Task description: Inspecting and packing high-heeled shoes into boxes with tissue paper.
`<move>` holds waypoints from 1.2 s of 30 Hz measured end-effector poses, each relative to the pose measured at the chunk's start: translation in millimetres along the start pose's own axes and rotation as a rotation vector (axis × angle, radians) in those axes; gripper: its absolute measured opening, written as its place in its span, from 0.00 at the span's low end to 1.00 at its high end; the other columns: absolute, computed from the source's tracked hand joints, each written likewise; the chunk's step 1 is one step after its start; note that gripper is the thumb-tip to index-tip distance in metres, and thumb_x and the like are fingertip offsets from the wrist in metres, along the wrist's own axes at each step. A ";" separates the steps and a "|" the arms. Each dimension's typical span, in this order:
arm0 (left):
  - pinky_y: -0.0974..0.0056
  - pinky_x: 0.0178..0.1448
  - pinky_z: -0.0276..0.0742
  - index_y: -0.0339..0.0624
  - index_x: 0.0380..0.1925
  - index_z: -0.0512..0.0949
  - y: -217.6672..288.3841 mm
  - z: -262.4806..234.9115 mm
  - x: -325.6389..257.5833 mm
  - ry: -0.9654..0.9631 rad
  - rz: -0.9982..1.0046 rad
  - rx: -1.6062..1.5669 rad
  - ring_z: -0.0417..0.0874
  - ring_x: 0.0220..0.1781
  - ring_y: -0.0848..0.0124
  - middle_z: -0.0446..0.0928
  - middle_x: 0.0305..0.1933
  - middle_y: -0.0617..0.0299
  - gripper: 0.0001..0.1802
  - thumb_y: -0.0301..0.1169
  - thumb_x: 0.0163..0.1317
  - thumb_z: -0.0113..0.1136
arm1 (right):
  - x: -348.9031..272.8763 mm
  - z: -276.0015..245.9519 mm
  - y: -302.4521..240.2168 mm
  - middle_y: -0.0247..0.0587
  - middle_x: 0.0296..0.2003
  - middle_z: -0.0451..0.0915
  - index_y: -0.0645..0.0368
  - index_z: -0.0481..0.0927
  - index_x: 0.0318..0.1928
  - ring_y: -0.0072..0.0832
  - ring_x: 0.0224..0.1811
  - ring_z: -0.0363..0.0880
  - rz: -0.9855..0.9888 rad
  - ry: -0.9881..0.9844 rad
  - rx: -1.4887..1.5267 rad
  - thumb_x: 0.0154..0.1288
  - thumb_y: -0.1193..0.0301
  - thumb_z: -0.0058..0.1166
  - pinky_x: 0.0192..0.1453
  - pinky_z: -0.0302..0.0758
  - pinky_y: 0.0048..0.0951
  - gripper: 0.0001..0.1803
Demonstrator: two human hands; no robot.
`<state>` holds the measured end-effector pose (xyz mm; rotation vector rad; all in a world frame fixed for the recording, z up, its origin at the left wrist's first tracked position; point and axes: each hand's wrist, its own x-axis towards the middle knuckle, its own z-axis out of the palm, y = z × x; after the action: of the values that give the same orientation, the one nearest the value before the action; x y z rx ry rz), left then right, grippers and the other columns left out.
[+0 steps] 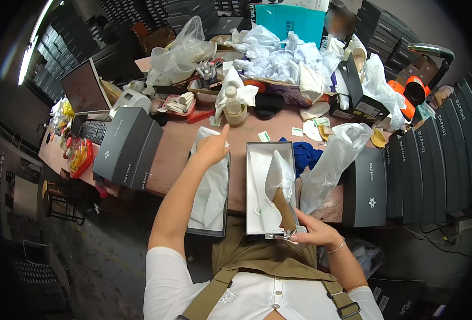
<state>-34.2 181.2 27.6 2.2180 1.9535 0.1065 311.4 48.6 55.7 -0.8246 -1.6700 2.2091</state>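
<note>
My right hand (312,232) grips the silver toe of a high-heeled shoe (282,192) that lies in an open shoe box (254,186) lined with white paper. The shoe's heel end is wrapped in clear plastic. My left hand (213,146) is stretched forward over the table with one finger pointing out, and it holds nothing. It hovers above a second open box (209,186) filled with white tissue paper, just left of the first one.
Dark grey shoe boxes stand at the left (126,146) and in a row at the right (433,160). A clear plastic bag (334,160), blue cloth (305,154), a bottle (233,106), crumpled white paper (278,56) and a monitor (84,88) crowd the table.
</note>
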 end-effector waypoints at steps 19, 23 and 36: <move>0.57 0.38 0.74 0.41 0.28 0.73 79.2 -143.3 -115.9 0.263 0.537 0.054 0.77 0.36 0.57 0.73 0.33 0.56 0.07 0.27 0.50 0.60 | 12.2 12.3 -65.7 0.52 0.53 0.73 0.66 0.49 0.71 0.34 0.54 0.75 -0.260 -0.161 0.284 0.55 0.57 0.62 0.55 0.73 0.33 0.51; 0.58 0.40 0.76 0.41 0.32 0.75 70.8 -128.7 -116.3 0.306 0.535 0.153 0.77 0.39 0.59 0.73 0.36 0.58 0.09 0.23 0.48 0.57 | 29.9 -6.5 -11.9 0.55 0.53 0.73 0.57 0.46 0.72 0.38 0.38 0.83 -0.284 -0.045 0.577 0.56 0.58 0.58 0.32 0.81 0.30 0.49; 0.60 0.36 0.81 0.36 0.50 0.72 111.0 -96.5 -145.8 0.165 0.619 -0.268 0.83 0.34 0.58 0.71 0.59 0.51 0.23 0.18 0.50 0.53 | 1.3 7.4 4.5 0.48 0.54 0.72 0.61 0.55 0.68 0.37 0.48 0.79 -0.299 -0.132 0.620 0.49 0.58 0.69 0.46 0.79 0.34 0.50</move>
<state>38.0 32.6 152.5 2.5907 1.1537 0.6088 306.7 42.0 52.4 -0.2543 -0.9601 2.3785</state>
